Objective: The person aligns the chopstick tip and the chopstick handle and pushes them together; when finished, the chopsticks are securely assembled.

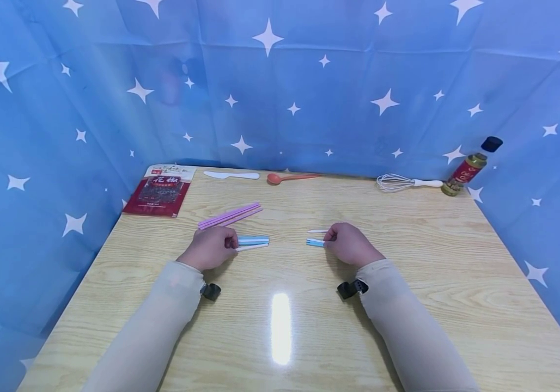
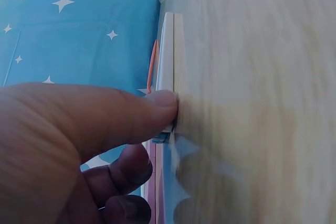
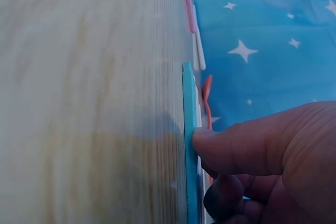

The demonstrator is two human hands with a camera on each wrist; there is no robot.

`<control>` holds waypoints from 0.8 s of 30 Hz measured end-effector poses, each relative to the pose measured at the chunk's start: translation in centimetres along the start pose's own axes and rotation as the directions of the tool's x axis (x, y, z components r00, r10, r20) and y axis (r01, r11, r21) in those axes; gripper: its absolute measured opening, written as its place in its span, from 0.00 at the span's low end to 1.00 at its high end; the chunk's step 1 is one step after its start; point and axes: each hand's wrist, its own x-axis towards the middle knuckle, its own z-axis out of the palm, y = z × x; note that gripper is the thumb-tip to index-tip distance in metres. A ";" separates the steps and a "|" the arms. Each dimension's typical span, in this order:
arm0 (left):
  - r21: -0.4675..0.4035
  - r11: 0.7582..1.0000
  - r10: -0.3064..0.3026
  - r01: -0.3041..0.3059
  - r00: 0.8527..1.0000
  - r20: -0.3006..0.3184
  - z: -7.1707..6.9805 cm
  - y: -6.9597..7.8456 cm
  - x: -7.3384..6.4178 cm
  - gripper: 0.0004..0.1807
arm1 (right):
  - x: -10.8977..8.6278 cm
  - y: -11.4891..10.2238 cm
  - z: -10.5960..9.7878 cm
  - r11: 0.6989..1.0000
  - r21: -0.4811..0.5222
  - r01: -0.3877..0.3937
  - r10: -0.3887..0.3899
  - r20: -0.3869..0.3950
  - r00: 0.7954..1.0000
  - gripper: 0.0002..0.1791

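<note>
Left hand [image 1: 208, 247] pinches blue-and-white sticks [image 1: 254, 240] mid-frame, right hand [image 1: 351, 244] pinches another bunch [image 1: 315, 243]; sloppy squeeze and one might roll loose.

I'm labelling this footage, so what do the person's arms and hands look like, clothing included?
The left sleeve and right sleeve are long, plain and pale greyish. A small black device sits at the left wrist, another at the right. The left hand and right hand are ungloved.

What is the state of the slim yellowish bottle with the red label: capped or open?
Capped: in the head view, a black cylindrical cap tops the bottle.
</note>
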 end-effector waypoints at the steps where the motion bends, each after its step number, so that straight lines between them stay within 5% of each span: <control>1: 0.005 1.000 0.000 0.000 1.000 0.002 0.0 0.0 0.0 0.06 | 0.0 0.0 0.0 1.000 -0.008 -0.001 0.001 0.001 1.000 0.05; 7: 0.002 1.000 0.019 -0.019 1.000 -0.014 0.0 0.0 0.0 0.05 | -0.1 -0.3 0.0 0.999 -0.037 -0.017 0.018 0.021 1.000 0.05; 13: -0.151 0.988 0.040 -0.045 0.998 -0.041 0.1 0.1 0.0 0.02 | 0.0 -0.5 0.2 0.997 -0.069 0.030 -0.030 -0.001 1.000 0.06; 18: -0.296 0.950 0.084 -0.101 0.994 -0.069 0.2 0.3 0.1 0.02 | -0.5 -1.6 0.2 0.984 0.061 0.170 -0.166 -0.070 0.984 0.04; 24: -0.374 0.912 0.127 -0.170 0.982 -0.136 0.3 0.9 -0.1 0.03 | -1.4 -3.1 0.2 0.911 0.226 0.346 -0.329 -0.110 0.938 0.06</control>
